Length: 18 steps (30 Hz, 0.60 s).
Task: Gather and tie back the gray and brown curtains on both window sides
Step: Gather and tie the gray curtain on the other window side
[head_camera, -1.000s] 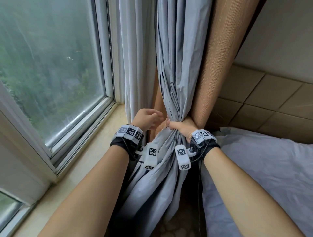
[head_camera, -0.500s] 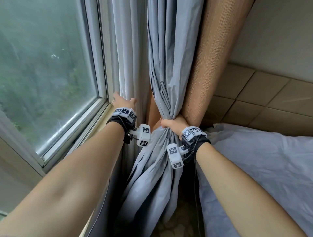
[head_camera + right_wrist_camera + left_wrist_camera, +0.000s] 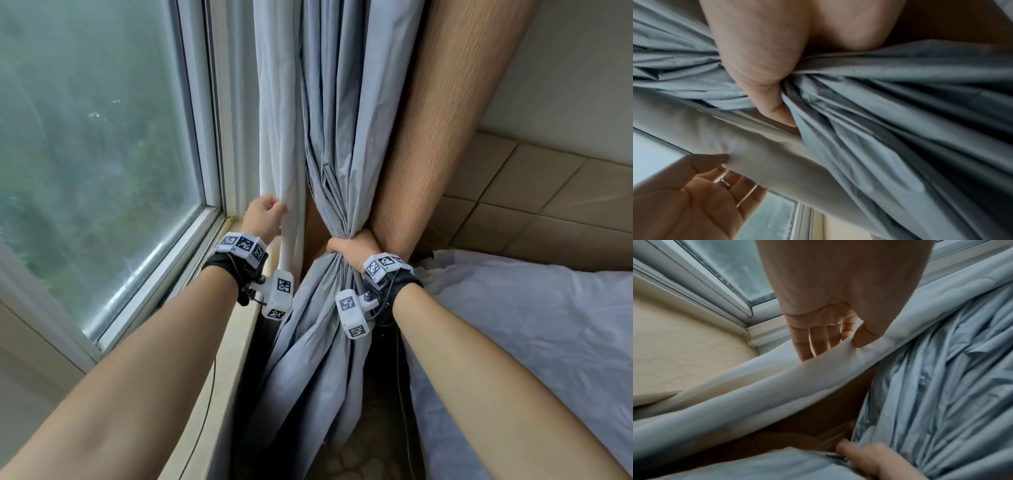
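Note:
My right hand (image 3: 352,248) grips the gathered gray curtain (image 3: 342,137) at its waist, fist closed round the bunched folds (image 3: 900,113). The brown curtain (image 3: 445,120) hangs just behind and right of that fist. My left hand (image 3: 265,219) is at the window side and pinches a pale gray curtain fold (image 3: 277,137). In the left wrist view the thumb (image 3: 861,340) lies on the front of that fold (image 3: 797,382) and the fingers (image 3: 813,347) behind it. The two hands are apart, with brown cloth showing between them.
The window pane (image 3: 85,137) and its white frame fill the left. A beige sill (image 3: 236,329) runs under my left forearm. White bedding (image 3: 531,325) lies at the right, below a tan tiled wall (image 3: 548,205). A thin cable hangs by the sill.
My left hand left the gray bundle, swung left toward the window frame and took hold of the pale fold. My right hand has kept its grip on the bundle.

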Available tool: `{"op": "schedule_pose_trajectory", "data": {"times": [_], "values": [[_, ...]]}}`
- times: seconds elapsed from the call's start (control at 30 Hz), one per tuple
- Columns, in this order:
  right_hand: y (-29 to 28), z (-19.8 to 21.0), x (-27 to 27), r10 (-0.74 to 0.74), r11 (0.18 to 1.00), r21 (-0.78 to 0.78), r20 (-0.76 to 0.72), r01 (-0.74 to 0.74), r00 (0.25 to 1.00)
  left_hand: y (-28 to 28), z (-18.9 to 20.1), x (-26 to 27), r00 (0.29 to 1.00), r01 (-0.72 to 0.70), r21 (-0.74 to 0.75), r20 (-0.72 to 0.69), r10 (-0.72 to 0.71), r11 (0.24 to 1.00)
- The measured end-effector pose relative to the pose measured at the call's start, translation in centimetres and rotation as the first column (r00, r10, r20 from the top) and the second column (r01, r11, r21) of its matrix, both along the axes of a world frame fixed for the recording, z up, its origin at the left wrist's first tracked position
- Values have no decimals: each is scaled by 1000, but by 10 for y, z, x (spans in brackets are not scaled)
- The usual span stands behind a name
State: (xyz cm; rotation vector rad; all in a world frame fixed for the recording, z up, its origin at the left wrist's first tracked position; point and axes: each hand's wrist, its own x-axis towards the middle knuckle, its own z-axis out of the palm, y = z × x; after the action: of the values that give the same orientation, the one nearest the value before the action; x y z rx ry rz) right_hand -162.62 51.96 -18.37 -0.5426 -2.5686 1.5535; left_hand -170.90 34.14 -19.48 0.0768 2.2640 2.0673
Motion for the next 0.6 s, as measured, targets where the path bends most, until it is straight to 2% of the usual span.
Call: {"op": "schedule_pose_trajectory", "data": {"times": [0.13,0.3,0.37,0.43,0.5,0.6], "values": [[-13,-1,-5,17,999,-38,-12,-17,1000,-10,2,15,997,75,34,-11,-74,997],[-29,-7,-9,227,956,-191,-10,-225,974,-10,5,29,980,189,-31,-54,-190,982],[-29,-9,-11,251,940,-239,-3,-244,968,-11,8,32,966,253,-38,-42,-255,967],[-26,-12,-14,194,953,-234,-8,-191,981,-12,11,35,949,316,-10,-14,-316,949],[-22,-13,-16,90,982,-165,-14,-91,996,-11,11,38,936,351,17,25,-352,936],[-14,-10,-15,-29,996,-80,-13,28,1000,-5,7,36,950,308,16,47,-308,951]]}}
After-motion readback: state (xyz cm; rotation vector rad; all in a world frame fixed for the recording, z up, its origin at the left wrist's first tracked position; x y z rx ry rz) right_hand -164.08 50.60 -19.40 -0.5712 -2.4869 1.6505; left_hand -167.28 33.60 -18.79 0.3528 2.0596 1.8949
